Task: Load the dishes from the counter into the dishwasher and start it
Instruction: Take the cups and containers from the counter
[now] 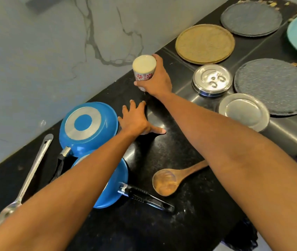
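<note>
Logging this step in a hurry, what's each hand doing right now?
Left hand: open, fingers spread on the counter beside the blue pan.
Right hand: closed around the cup, holding it.

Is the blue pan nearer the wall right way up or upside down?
Upside down: the blue pan nearer the wall has its underside facing up, showing the silver ring of its base, rim down on the counter.

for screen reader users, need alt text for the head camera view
A person's right hand grips an upturned white cup with red flowers at a black counter, while the left hand rests open beside two blue pans. A wooden spoon, a steel ladle, steel plates and round mats lie around.
</note>
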The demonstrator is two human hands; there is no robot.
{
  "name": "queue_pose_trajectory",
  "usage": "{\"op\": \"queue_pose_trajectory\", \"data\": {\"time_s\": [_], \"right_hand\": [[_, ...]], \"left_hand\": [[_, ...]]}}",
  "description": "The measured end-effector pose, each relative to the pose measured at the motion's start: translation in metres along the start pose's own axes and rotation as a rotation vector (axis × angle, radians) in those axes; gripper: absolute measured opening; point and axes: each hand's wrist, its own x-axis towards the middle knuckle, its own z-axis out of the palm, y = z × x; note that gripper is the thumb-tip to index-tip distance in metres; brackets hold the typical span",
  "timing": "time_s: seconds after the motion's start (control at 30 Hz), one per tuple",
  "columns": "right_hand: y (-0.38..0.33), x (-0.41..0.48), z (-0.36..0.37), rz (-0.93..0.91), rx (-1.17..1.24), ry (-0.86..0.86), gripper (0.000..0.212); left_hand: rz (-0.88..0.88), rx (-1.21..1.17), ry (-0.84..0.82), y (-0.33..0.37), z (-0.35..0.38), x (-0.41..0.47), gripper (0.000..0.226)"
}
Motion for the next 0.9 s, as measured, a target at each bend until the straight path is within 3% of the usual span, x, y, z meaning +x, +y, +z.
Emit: {"op": "queue_pose_trajectory", "data": {"time_s": [0.13, 0.5, 0.6, 0.67, 0.8, 0.9], "right_hand": [[0.002, 0.0, -0.001, -0.049, 0.0, 0.016, 0.098], [-0.006, -0.053, -0.097, -0.198, -0.091, 0.106, 0.098], [-0.007, -0.08, -0.138, -0.207, -0.127, 0.171, 0.098], [-0.003, -0.099, -0.164, -0.195, -0.141, 0.208, 0.1], [0.016, -0.149, -0.216, -0.162, -0.177, 0.274, 0.1], [0.039, -0.207, -0.265, -0.123, -0.195, 0.36, 0.096]], "left_hand": [[0.006, -0.007, 0.011, 0.0, 0.0, 0.002, 0.142], [-0.005, 0.012, 0.021, 0.004, -0.005, -0.009, 0.146], [0.011, 0.104, 0.131, 0.01, -0.007, -0.02, 0.146], [0.083, 0.171, 0.236, 0.02, -0.007, -0.036, 0.123], [0.305, 0.043, 0.407, 0.06, -0.001, -0.072, 0.043], [0.404, -0.086, 0.437, 0.11, 0.021, -0.12, 0.021]]}}
